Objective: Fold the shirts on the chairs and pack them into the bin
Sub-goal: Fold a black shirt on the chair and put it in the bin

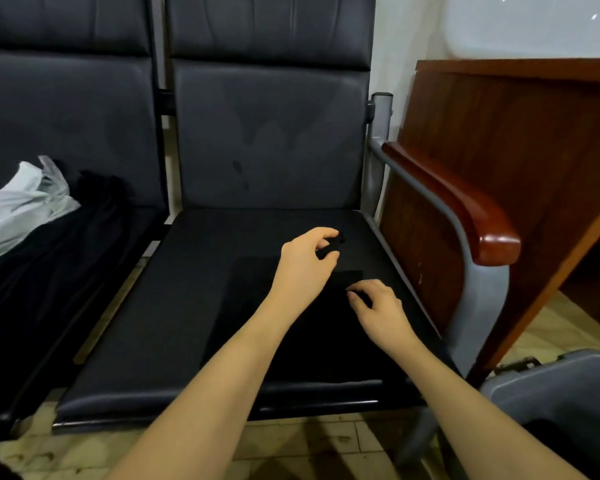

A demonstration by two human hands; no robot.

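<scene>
A black shirt (257,323) lies flat on the seat of the right-hand dark chair (125,341), hard to tell from the black leather. My left hand (305,261) pinches a bit of the shirt's far edge between thumb and fingers, lifted slightly off the seat. My right hand (374,306) has its fingertips curled down on the shirt's right edge and seems to pinch the cloth. On the left chair lies a pile of dark clothes (49,258) with a white garment (18,206) on top. The grey bin (548,386) stands at the lower right.
The chair's wooden armrest (465,209) on a grey metal frame runs along the right of the seat. Behind it stands a brown wooden desk (520,126). Tiled floor shows below the seat's front edge.
</scene>
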